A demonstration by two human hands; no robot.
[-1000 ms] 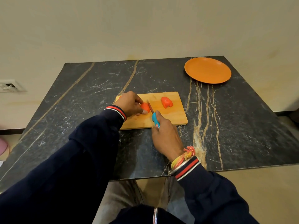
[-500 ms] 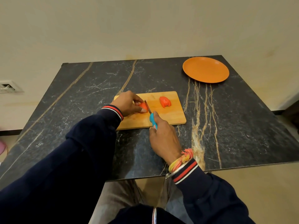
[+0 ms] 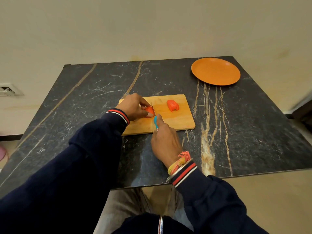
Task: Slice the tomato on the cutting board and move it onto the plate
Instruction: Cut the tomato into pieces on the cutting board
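marble table [image 3: 253, 132], black with gold veins, carries a wooden cutting board [image 3: 177, 120] near its middle and an orange plate [image 3: 215, 71] well apart at the far right corner. left grip [image 3: 135, 107] curls over one tomato piece [image 3: 149, 109] on the board's left part. right grip [image 3: 166, 141] is closed round a blue-handled knife [image 3: 155, 122], blade against that piece. a second tomato piece [image 3: 173, 105] lies free further right on the board.

black marble table [image 3: 253, 132], wall socket [image 3: 7, 89]
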